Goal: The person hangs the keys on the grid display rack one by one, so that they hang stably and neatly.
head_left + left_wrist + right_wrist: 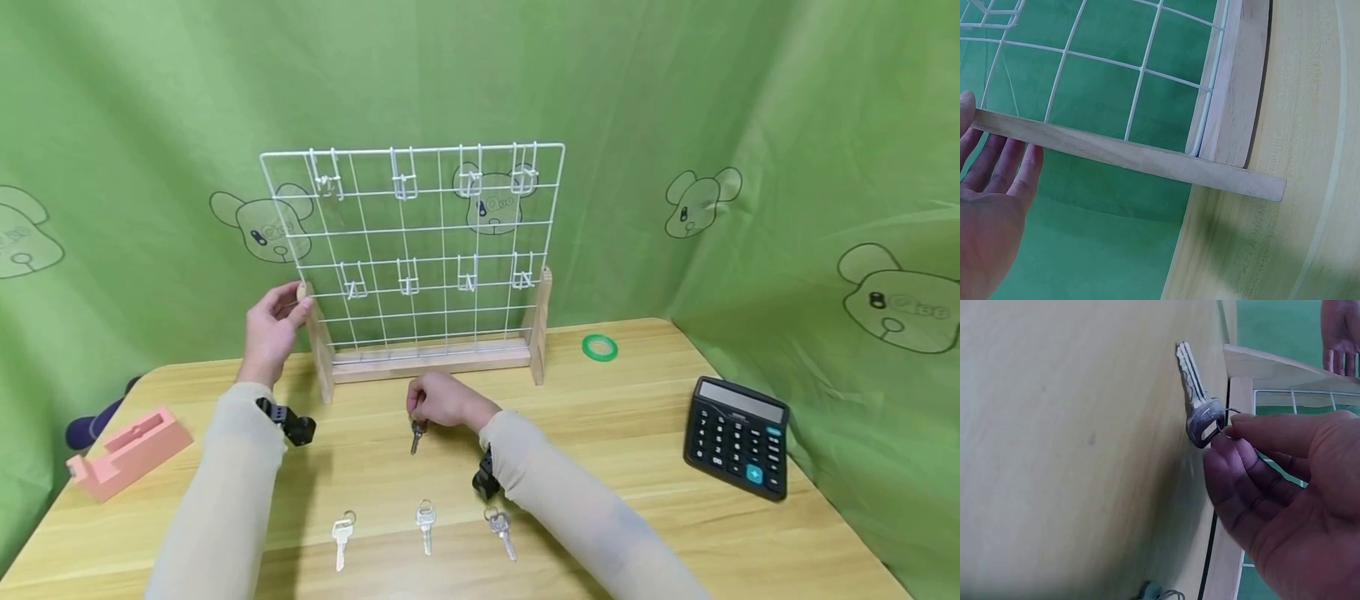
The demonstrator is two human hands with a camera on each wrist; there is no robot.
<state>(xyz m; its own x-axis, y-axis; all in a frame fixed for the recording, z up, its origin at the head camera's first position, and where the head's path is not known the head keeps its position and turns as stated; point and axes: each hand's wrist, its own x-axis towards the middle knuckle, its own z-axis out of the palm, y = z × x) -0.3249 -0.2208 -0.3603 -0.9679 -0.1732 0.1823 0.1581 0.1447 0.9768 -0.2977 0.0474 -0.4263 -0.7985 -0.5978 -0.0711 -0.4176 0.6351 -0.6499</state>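
Observation:
My left hand [272,329] holds the upper end of the left wooden post [318,346] of a white wire grid rack [442,223]. In the left wrist view its thumb lies on one side of the post and the fingers on the other. My right hand [446,400] pinches a small ring with a key [416,437] hanging from it, in front of the rack's base. The key [1194,394] points away from the fingertips in the right wrist view. One key [330,196] seems to hang on the top left hook of the grid.
Nearer me lie a left key [341,537], a middle key [425,525] and a right key [502,529], each with a ring. A pink tape dispenser [131,454] stands left; green tape [600,347] and a black calculator [737,437] lie right. Green cloth [615,100] surrounds the table.

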